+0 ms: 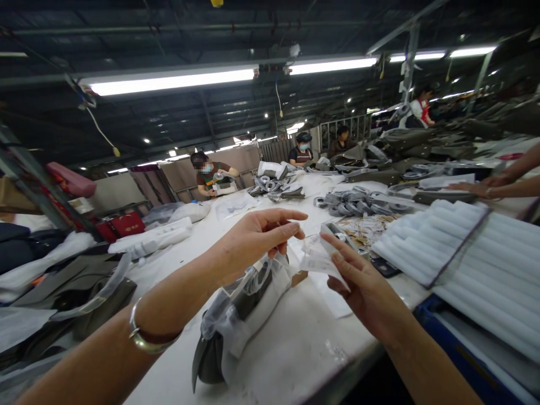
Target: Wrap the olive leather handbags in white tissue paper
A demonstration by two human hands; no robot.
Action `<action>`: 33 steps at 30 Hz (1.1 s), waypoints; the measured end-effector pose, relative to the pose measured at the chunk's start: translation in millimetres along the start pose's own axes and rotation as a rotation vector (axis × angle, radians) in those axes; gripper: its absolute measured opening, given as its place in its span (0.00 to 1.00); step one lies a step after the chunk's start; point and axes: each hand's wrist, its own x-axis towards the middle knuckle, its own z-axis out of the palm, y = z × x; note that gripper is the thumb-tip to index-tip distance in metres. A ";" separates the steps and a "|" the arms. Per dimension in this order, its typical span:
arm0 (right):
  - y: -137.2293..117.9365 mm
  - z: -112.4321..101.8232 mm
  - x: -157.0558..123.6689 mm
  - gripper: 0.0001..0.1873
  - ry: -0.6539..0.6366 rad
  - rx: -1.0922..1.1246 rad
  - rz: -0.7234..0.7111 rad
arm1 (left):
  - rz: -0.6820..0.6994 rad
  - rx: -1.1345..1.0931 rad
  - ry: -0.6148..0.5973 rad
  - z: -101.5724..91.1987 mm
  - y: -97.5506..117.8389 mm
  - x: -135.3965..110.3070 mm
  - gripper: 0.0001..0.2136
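Note:
My left hand (268,233) is raised over the table, thumb and fingers drawn together and the index finger stretched out. Whatever its fingertips hold, if anything, is too small to make out. Opposite it, my right hand (358,281) pinches a thin white paper slip (323,265) between thumb and fingers. Below my left hand lies a dark grey bag (210,355), partly covered in white wrapping (264,312). A roll of clear tape or similar shiny object (333,229) sits just behind my right fingertips, partly hidden.
White foam tubes (447,242) are stacked at right above a blue crate (459,349). Small paper tags (367,229) and grey coiled straps (358,201) lie beyond my right hand. Dark bag pieces (80,287) pile up at left. A co-worker's hands (485,188) rest at far right.

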 end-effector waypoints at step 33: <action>47.9 32.4 -13.3 0.13 -0.113 -0.160 -0.110 | 0.027 -0.042 -0.001 -21.1 -9.8 -39.2 0.17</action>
